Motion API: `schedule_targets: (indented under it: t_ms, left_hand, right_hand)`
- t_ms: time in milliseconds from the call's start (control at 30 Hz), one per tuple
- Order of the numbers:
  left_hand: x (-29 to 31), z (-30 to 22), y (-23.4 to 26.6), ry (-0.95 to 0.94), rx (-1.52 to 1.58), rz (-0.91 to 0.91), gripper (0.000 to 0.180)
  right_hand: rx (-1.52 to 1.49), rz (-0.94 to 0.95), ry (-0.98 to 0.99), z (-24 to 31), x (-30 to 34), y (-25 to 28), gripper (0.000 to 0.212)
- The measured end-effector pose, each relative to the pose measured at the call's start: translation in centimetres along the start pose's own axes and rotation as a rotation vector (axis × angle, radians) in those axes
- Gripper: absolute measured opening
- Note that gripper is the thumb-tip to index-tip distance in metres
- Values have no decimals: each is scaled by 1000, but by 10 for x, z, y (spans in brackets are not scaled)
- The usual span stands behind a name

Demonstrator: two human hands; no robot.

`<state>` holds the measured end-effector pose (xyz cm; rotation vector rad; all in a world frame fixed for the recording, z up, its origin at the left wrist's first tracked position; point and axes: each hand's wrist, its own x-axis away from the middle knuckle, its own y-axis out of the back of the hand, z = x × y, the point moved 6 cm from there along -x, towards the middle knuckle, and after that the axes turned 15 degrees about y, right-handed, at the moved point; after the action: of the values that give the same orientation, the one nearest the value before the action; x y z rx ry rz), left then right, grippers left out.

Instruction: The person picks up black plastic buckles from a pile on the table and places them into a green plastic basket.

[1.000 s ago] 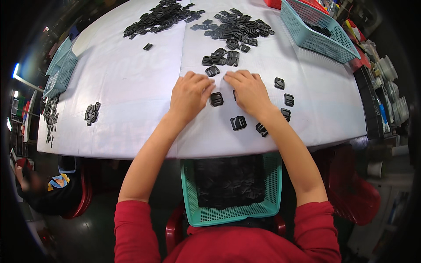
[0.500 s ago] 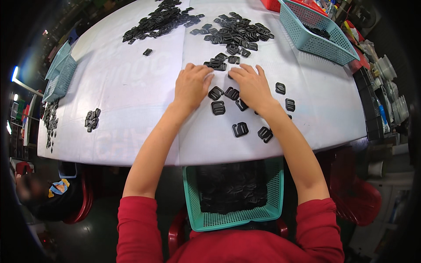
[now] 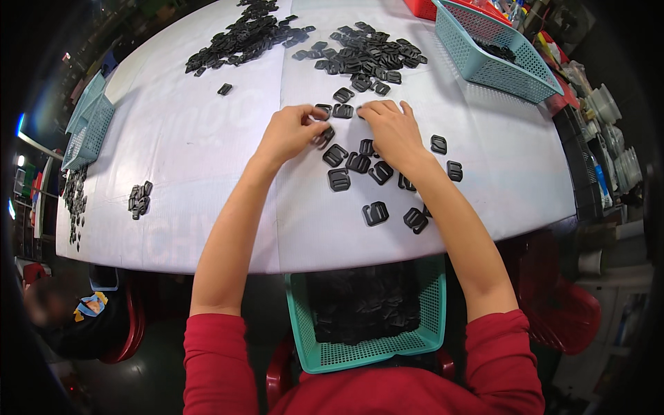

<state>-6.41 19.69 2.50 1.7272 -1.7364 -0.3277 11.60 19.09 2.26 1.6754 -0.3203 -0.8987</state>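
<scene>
Black plastic hook-shaped buckles lie on the white-covered table (image 3: 207, 152). My left hand (image 3: 294, 131) is closed in a pinch on a buckle (image 3: 325, 137), slightly blurred. Close to its fingertips are another buckle (image 3: 323, 111) and one lying flat (image 3: 342, 111). My right hand (image 3: 393, 131) has bent fingers, their tips on a mostly hidden buckle (image 3: 360, 111); its little finger stands apart. Between and below the hands several loose buckles (image 3: 357, 162) are spread out, a few partly covered by my right hand and forearm.
Two large buckle heaps (image 3: 238, 41) (image 3: 373, 54) lie at the far side. A small cluster (image 3: 140, 200) is at left. Light blue baskets (image 3: 93, 131) (image 3: 494, 69) stand at both sides. A green basket (image 3: 373, 356) of black pieces sits before me, below the table edge.
My left hand has drawn slightly left and down with a buckle pinched in it. The small stack between my hands has been spread into separate buckles. The view has shifted slightly.
</scene>
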Motion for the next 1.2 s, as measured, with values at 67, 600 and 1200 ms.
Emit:
schedule_targets:
  t_ms: [67, 600, 1200]
  left_hand:
    - [1, 1, 6, -54, -112, -42, 20]
    - [24, -1, -48, -513, -268, -39, 44]
    - [8, 29, -3, -134, 664, -140, 27]
  right_hand:
    - [-55, 72, -51, -1, 0, 11, 35]
    - [-147, 321, -99, -22, 7, 22, 37]
    - [-1, -54, -33, -71, -44, -39, 40]
